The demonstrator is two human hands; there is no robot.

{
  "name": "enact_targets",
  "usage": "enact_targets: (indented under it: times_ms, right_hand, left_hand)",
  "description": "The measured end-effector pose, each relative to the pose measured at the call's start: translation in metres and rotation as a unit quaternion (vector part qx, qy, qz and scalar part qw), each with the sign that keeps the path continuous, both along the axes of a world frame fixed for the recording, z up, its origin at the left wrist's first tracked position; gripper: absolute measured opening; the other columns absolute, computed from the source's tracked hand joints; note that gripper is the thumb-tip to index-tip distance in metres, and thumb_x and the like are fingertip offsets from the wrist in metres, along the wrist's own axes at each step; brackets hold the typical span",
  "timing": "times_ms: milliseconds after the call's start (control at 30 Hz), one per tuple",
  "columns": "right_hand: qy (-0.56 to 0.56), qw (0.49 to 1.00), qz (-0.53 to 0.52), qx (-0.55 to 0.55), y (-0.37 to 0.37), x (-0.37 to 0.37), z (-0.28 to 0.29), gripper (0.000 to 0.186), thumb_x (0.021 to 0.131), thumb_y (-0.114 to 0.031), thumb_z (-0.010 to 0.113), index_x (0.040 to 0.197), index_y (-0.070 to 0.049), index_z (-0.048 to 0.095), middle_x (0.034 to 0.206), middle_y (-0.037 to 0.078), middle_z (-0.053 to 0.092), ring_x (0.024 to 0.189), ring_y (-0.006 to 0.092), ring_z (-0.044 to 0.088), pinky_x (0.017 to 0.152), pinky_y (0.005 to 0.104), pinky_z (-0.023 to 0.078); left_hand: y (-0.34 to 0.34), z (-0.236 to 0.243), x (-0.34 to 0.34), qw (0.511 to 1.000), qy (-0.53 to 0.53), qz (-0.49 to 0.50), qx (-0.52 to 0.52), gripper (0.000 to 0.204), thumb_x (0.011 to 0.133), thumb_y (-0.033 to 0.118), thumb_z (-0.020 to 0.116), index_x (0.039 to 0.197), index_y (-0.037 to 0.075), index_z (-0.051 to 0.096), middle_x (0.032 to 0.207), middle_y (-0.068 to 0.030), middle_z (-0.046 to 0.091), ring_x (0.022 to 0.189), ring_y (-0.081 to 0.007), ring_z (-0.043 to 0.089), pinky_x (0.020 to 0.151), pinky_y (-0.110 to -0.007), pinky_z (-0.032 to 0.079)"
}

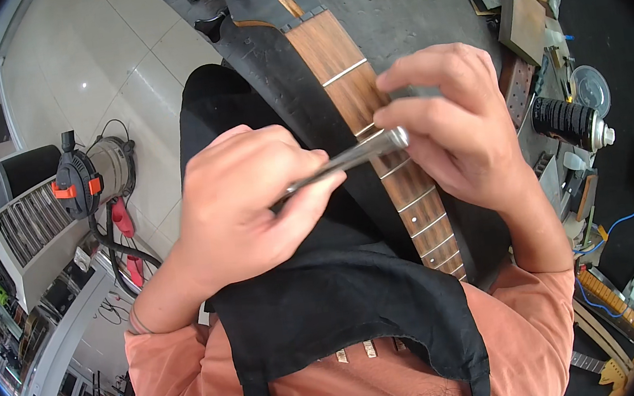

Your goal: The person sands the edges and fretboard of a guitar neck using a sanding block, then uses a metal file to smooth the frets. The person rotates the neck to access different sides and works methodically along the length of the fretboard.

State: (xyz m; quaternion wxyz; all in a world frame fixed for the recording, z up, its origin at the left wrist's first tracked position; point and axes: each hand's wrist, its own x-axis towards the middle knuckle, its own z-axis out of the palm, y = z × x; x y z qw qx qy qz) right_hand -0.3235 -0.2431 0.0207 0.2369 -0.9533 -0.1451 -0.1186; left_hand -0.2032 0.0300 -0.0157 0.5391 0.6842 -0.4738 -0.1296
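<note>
My left hand (239, 203) is closed on a slim metal tool (358, 150), angled across the guitar neck, its shiny rounded end by my right fingers. The neck has a brown fretboard (340, 54) with metal frets and a black headstock (264, 4). My right hand (457, 119) is curled over the fretboard, index and middle fingers apart, fingertips at the neck beside the tool; its thumb is mostly hidden. Beneath the neck are a dark work surface (399, 24) and my black apron (344, 296).
At right are wooden blocks (520, 22), a spray can (566, 122), a clear lid (590, 89), blue cables and more guitar necks. At left, on or above the tiled floor (120, 48), stand a vacuum (92, 180) with a hose and a grey rack (31, 230).
</note>
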Motion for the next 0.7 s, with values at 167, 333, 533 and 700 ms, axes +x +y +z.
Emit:
enact_targets:
  times_ms: [167, 333, 533, 700]
  right_hand:
    - [0.247, 0.93, -0.186, 0.198, 0.009, -0.032, 0.018, 0.049, 0.104, -0.022, 0.087, 0.145, -0.003, 0.069, 0.113, 0.012, 0.078, 0.099, 0.0256, 0.076, 0.087, 0.0391, 0.058]
    - [0.449, 0.829, -0.171, 0.286, 0.017, -0.048, 0.015, 0.049, 0.111, -0.036, 0.083, 0.138, 0.0, 0.063, 0.093, 0.018, 0.076, 0.085, 0.0339, 0.077, 0.077, 0.0447, 0.058]
    - [0.402, 0.851, -0.139, 0.307, 0.016, -0.029, 0.005, 0.044, 0.113, -0.033, 0.08, 0.135, 0.0, 0.061, 0.097, 0.022, 0.074, 0.088, 0.0366, 0.076, 0.078, 0.0473, 0.057]
    - [0.359, 0.869, -0.13, 0.313, 0.014, -0.012, -0.004, 0.045, 0.113, -0.031, 0.079, 0.143, 0.0, 0.066, 0.1, 0.021, 0.075, 0.089, 0.0357, 0.076, 0.081, 0.0469, 0.058]
  left_hand:
    - [0.011, 0.007, 0.008, 0.965, 0.229, 0.11, -0.07, 0.015, 0.102, -0.002, 0.088, 0.103, -0.001, 0.072, 0.087, -0.0033, 0.072, 0.077, -0.009, 0.061, 0.07, -0.027, 0.046]
    - [0.013, -0.001, 0.021, 0.93, 0.337, 0.126, -0.068, 0.011, 0.108, 0.002, 0.084, 0.11, -0.001, 0.073, 0.094, -0.0004, 0.071, 0.079, -0.0033, 0.057, 0.071, -0.022, 0.044]
    - [-0.015, -0.006, 0.02, 0.958, 0.257, 0.114, -0.051, 0.009, 0.108, 0.0, 0.084, 0.113, -0.002, 0.077, 0.094, 0.0031, 0.071, 0.081, -0.002, 0.058, 0.07, -0.022, 0.045]
    - [-0.032, -0.009, 0.019, 0.989, 0.108, 0.099, -0.022, 0.009, 0.102, -0.001, 0.087, 0.104, 0.001, 0.079, 0.085, 0.0038, 0.069, 0.073, -0.002, 0.057, 0.064, -0.023, 0.042]
